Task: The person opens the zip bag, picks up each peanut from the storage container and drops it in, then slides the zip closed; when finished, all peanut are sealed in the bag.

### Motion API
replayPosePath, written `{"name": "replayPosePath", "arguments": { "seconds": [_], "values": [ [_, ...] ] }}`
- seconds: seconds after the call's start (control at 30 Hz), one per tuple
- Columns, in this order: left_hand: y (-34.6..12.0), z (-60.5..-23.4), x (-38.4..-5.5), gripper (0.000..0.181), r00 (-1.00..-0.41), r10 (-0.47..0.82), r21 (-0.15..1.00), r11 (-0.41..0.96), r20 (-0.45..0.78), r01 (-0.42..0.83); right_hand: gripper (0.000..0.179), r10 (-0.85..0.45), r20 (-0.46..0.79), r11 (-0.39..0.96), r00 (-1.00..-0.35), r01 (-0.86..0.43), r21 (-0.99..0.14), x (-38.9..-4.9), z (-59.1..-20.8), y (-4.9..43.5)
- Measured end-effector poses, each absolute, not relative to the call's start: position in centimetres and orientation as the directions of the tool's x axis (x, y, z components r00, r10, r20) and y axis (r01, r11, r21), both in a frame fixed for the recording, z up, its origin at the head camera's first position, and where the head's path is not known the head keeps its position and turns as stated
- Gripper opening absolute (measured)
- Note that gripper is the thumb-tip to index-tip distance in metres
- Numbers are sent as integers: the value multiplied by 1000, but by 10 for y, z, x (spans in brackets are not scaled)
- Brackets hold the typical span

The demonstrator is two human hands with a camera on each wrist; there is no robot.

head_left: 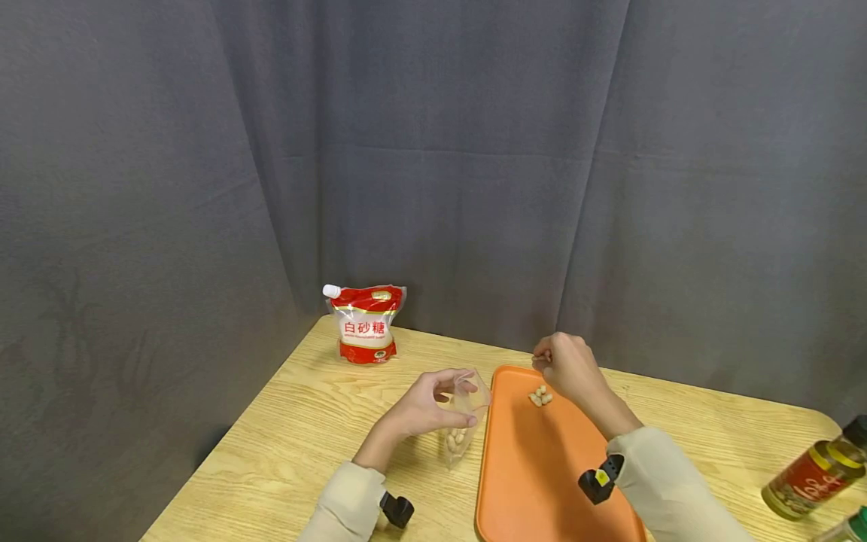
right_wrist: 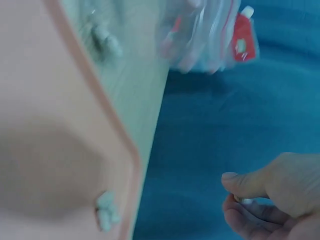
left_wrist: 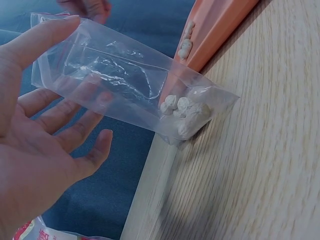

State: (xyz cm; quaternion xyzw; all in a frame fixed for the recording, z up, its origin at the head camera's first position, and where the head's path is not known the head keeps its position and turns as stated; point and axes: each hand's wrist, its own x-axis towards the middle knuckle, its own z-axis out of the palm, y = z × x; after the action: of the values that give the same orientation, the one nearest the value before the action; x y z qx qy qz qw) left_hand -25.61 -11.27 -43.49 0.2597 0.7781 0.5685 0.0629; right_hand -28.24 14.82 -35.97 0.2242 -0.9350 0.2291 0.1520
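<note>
My left hand (head_left: 427, 404) holds a clear zip-lock bag (left_wrist: 125, 70) near its top, thumb on one side and fingers on the other. Several unshelled peanuts (left_wrist: 184, 112) lie in the bottom of the bag, which hangs just left of the orange tray (head_left: 542, 482). Over the tray's far edge, my right hand (head_left: 567, 363) pinches a small pale thing, apparently a peanut (right_wrist: 242, 200), mostly hidden by thumb and fingers. A small group of peanuts (head_left: 540, 396) lies on the tray below that hand.
A red and white sugar pouch (head_left: 366, 325) with a white cap stands at the table's back left. On the right are a dark-capped bottle with a red label (head_left: 809, 482) and part of a green-capped container (head_left: 855, 527). Grey curtains (head_left: 447, 165) hang behind the wooden table (head_left: 271, 459).
</note>
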Motion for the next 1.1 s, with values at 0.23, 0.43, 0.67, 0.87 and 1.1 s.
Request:
{"name": "replayPosePath", "arguments": {
  "seconds": [0.23,0.43,0.67,0.87,1.1],
  "values": [
    [-112,-435,-256,69,-854,477,918,206,209,340,16,-400,405,758,-822,-545,-358,-270,-345,124],
    [-113,-435,-256,66,-855,477,915,220,203,339,11,-436,425,724,-793,-590,-357,-263,-340,108],
    [-114,-436,-256,63,-851,483,913,220,204,343,12,-493,425,677,-759,-641,-361,-255,-338,92],
    [-114,-436,-256,64,-846,489,916,202,213,347,15,-557,410,656,-722,-685,-315,-250,-338,82],
    [-114,-435,-256,60,-846,488,921,186,215,341,19,-588,411,633,-696,-713,-300,-248,-340,76]
  ]
}}
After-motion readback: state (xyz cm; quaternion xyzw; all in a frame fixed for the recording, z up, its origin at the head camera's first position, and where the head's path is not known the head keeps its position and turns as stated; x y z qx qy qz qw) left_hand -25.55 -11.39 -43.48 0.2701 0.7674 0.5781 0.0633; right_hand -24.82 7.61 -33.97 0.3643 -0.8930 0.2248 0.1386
